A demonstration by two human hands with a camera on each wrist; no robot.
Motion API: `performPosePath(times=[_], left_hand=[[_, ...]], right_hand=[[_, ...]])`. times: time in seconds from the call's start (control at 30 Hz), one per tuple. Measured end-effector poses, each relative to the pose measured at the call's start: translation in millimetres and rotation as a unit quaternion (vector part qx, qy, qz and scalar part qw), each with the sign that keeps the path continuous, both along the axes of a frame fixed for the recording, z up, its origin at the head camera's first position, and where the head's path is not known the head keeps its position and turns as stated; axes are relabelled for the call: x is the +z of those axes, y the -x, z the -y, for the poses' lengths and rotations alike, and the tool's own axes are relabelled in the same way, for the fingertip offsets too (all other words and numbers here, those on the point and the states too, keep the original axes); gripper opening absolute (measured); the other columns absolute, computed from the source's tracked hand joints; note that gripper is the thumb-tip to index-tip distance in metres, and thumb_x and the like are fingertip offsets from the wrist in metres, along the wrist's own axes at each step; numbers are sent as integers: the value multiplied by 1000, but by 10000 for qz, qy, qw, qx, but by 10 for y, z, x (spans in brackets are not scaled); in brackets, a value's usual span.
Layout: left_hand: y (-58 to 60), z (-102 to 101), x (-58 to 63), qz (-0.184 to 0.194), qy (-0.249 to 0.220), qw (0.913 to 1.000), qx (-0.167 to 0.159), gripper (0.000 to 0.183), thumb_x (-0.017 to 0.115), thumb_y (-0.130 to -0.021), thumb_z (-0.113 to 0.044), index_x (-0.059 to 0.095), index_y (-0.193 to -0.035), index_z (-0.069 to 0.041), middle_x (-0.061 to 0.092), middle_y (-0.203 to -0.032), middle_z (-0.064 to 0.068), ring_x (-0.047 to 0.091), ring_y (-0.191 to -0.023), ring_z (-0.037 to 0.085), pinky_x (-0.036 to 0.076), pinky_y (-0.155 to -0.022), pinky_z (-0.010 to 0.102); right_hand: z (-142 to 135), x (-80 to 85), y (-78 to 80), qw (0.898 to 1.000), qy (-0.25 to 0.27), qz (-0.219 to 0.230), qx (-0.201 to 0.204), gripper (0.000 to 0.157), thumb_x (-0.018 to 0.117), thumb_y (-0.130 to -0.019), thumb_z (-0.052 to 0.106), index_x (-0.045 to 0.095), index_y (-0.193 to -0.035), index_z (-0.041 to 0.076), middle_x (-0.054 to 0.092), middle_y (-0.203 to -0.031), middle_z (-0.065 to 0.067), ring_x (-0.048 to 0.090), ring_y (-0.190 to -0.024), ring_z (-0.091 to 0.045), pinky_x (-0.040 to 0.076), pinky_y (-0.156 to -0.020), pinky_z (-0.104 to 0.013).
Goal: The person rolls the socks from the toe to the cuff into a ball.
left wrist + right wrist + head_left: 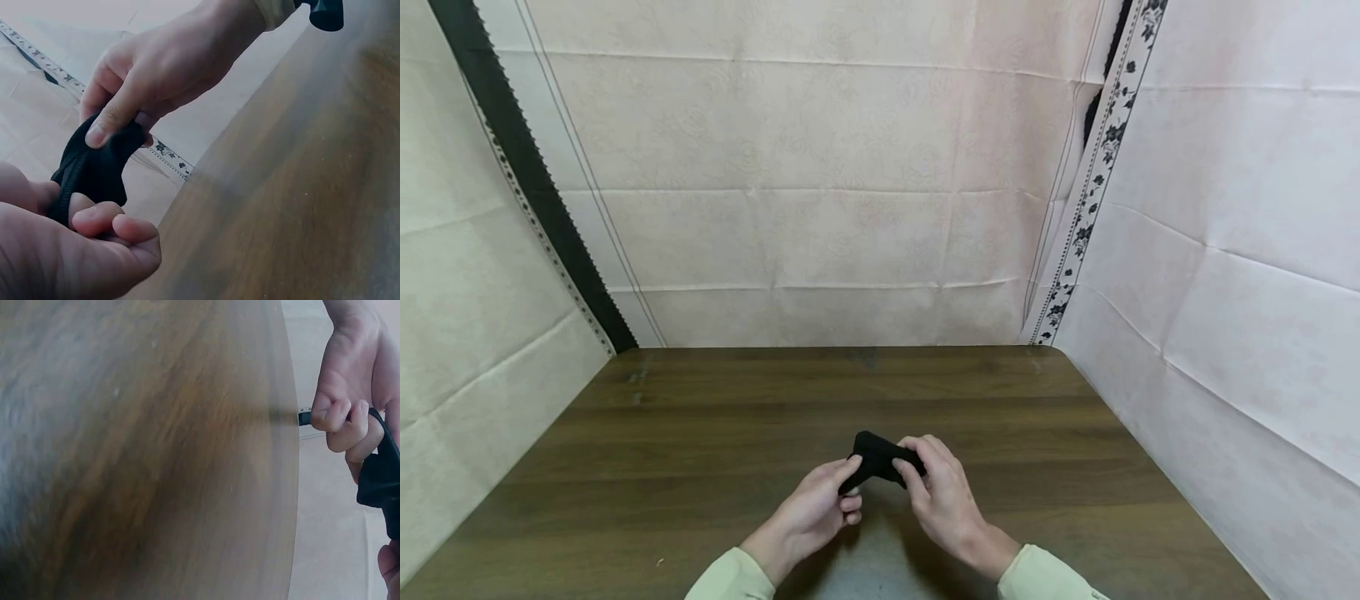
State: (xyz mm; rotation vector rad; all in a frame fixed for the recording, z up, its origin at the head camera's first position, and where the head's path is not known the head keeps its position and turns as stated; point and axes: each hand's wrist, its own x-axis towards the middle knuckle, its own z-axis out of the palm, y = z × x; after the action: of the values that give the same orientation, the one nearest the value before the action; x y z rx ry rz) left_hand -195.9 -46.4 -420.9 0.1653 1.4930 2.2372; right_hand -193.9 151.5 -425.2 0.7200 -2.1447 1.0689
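A small black sock point(877, 457) with a ribbed edge is stretched between both hands above the table. My left hand point(812, 510) pinches its left end between thumb and curled fingers. At the other end, my right hand point(946, 504) grips the cloth, thumb on the near side and fingers behind. In the left wrist view the sock point(97, 165) hangs partly folded, its ribbed edge by the left fingers. The right wrist view shows only part of the sock point(378, 481) at the right border, where the right hand is mostly cut off.
The brown wooden table point(715, 433) spreads under the hands. Pale cloth walls point(850, 167) enclose it at the back and both sides. A tiny light scrap point(659, 562) lies at the table's front left.
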Motion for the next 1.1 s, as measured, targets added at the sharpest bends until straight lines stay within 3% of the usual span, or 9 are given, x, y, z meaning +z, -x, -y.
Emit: performPosePath(times=[0.17, 0.33, 0.53, 0.73, 1.1], left_hand=[[19, 14, -20, -20, -291, 9995, 89, 35, 50, -107, -28, 50, -127, 1, 56, -108, 2, 32, -64, 10, 32, -65, 26], [32, 36, -42, -141, -379, 9991, 141, 28, 50, -107, -26, 57, -123, -4, 57, -103, -1, 31, -65, 9, 33, -65, 25], [33, 53, -7, -172, -360, 9988, 289, 24, 54, -106, -31, 61, -112, -9, 51, -92, -2, 31, -64, 9, 33, -64, 25], [32, 68, 36, -152, -428, 9985, 309, 17, 56, -104, -29, 58, -97, -13, 51, -86, -2, 32, -61, 10, 34, -63, 25], [63, 154, 43, -321, -293, 9986, -290, 16, 57, -102, -30, 58, -99, -15, 55, -93, -1, 33, -63, 11, 35, -64, 26]], right_hand=[[7, 21, -38, 9987, 196, 440, 186, 16, 72, -93, 5, 66, -101, 17, 60, -91, 10, 51, -64, -6, 45, -50, -21], [16, 59, -88, 9917, 338, 1222, 211, 11, 71, -95, 13, 66, -103, 18, 61, -90, 9, 50, -58, -11, 44, -49, -23], [18, 113, -120, 9792, 624, 1875, 468, 10, 68, -98, 19, 66, -107, 16, 66, -96, 2, 60, -72, -16, 51, -57, -26], [-14, 153, -136, 9702, 563, 2212, 808, 12, 65, -99, 20, 66, -110, 14, 67, -98, -1, 62, -78, -12, 53, -64, -27], [-75, 202, -138, 9656, 235, 2314, 1162, 16, 64, -100, 24, 67, -112, 14, 65, -100, 1, 61, -81, -12, 53, -67, -27]])
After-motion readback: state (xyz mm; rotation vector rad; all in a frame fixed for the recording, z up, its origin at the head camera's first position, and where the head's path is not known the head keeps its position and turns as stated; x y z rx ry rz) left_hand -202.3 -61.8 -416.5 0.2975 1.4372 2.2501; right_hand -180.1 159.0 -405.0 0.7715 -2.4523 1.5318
